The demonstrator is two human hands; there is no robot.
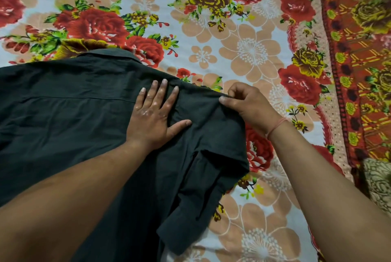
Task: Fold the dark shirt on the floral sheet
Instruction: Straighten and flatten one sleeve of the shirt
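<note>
The shirt (63,113) lies spread on the sheet (243,35), filling the left and lower middle of the view; its collar (110,54) points toward the far side, and its body runs off the left and bottom edges.

The left hand (154,113) lies flat, palm down, on the shirt near the shoulder; its fingers (163,90) are straight and slightly spread, with the tips close to the far edge of the cloth; the thumb (182,124) sticks out to the right, also flat on the cloth.

The right hand (247,105) is just beside it at the shirt's right edge; its fingers are curled, and the thumb tip (224,99) pinches the top of the shoulder seam against them, drawing the cloth into a small raised ridge; how far the edge is lifted off the sheet I cannot tell. A thin pink thread (276,127) circles the right wrist.

Below the right hand the sleeve (203,194) hangs back over itself in loose, crumpled folds, its end lying on the sheet near the bottom of the view.

The sheet is pale with large red, yellow and peach flowers; a red and orange border (359,49) runs down its right side; a beige patterned cloth (378,181) shows at the right edge, behind the right forearm.
</note>
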